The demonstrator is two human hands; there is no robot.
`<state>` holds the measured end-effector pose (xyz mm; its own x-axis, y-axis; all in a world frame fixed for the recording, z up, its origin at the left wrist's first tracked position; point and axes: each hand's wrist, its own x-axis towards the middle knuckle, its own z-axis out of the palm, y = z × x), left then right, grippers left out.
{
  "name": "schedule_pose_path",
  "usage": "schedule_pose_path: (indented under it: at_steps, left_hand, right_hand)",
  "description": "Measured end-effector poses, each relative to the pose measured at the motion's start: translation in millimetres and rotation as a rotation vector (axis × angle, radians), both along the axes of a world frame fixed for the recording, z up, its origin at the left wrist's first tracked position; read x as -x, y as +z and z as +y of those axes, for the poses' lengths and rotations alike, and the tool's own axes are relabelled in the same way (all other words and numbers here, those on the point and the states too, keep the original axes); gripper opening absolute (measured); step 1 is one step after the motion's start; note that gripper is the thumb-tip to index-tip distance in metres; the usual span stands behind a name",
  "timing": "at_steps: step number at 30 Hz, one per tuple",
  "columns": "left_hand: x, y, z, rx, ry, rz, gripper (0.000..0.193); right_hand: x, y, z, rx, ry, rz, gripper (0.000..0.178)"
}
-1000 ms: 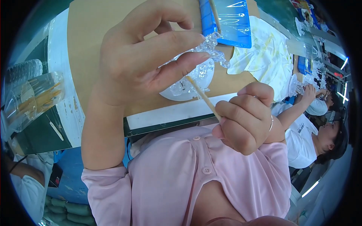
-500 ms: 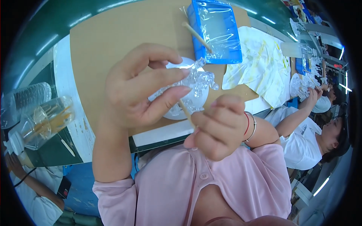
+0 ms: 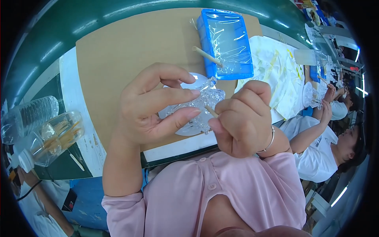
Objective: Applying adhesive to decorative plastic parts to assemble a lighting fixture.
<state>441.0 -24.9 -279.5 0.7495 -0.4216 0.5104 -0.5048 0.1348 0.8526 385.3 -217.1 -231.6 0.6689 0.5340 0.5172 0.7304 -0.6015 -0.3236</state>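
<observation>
Head view: the left hand (image 3: 152,108) is pinching a clear crinkled piece (image 3: 199,104) while the right hand (image 3: 241,120), now lower, is closing on a wooden stick (image 3: 211,111), poking it, near the cardboard sheet (image 3: 118,51)'s near edge.

Pink buttoned shirt, sleeves pushed up; silver bangle (image 3: 270,139) on right wrist.

Thin wooden stick (image 3: 211,111) mostly buried in the curled right hand (image 3: 241,118), crinkled clear plastic piece (image 3: 197,108) partly covered by left hand (image 3: 152,106) fingers, clear plastic bottles (image 3: 37,132) cut off at the left rim, far tabletop (image 3: 118,51) clutter too small to tell.
</observation>
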Motion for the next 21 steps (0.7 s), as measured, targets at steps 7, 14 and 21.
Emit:
schedule_pose_path:
  at_steps: [7,14,21]
  left_hand:
    - [1,3,0,-0.044,0.012,-0.047,0.024]
    - [0,2,-1,-0.038,0.001,-0.050,0.023]
    - [0,3,-1,-0.152,-0.029,-0.151,0.019]
  right_hand:
    - [9,8,-15,0.043,-0.024,0.112,0.020]
    - [3,0,-18,-0.113,-0.020,0.180,0.021]
    - [21,3,-25,0.021,-0.041,0.078,0.017]
